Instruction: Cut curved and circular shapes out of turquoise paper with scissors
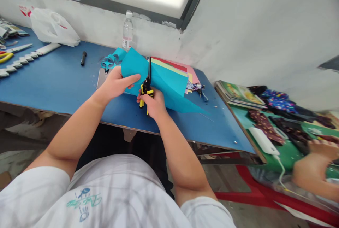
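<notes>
At the centre of the frame, a large turquoise paper sheet (pixel 169 83) is above a blue flat-topped table (pixel 66 86). The left hand (pixel 116 81) pinches its left part, thumb on top. The right hand (pixel 156 102) grips the yellow-and-black handles of a dark-bladed cutting tool (pixel 146 86), its blade pointing up the frame against the sheet. A clear plastic bottle (pixel 127 31) stands upright, upper centre-left.

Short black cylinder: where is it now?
Head view, left side: the black cylinder rests on the blue tabletop, between the white plastic bag and the turquoise paper sheet.
</notes>
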A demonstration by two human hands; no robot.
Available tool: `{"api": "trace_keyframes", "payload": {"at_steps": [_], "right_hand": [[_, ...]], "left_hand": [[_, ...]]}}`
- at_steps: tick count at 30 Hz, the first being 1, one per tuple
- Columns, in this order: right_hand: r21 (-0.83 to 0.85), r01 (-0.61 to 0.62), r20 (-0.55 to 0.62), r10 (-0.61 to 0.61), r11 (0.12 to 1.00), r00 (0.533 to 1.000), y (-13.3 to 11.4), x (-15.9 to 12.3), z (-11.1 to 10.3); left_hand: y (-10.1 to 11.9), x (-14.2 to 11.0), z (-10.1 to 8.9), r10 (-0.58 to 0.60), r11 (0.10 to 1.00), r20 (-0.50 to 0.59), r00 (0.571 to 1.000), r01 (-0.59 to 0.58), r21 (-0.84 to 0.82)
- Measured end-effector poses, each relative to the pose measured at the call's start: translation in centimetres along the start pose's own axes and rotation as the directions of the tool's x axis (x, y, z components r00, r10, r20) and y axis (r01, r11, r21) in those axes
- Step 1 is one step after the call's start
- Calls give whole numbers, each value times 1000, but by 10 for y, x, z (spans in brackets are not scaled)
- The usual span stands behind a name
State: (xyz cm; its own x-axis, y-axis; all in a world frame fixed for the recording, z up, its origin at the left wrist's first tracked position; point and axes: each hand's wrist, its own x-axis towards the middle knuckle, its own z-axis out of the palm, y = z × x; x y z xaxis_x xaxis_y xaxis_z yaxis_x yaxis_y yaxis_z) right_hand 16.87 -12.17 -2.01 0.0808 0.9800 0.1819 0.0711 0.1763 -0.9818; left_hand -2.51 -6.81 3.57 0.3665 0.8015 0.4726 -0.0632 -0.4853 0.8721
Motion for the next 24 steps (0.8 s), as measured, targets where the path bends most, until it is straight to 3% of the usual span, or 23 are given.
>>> {"api": "trace_keyframes", "payload": {"at_steps": [24], "right_hand": [[-14, 8, 0, -8, 1000, 1000, 12, 3, -3]], "left_hand": [[-3, 0, -2, 40, 999, 5, 999, -40, -3]]}}
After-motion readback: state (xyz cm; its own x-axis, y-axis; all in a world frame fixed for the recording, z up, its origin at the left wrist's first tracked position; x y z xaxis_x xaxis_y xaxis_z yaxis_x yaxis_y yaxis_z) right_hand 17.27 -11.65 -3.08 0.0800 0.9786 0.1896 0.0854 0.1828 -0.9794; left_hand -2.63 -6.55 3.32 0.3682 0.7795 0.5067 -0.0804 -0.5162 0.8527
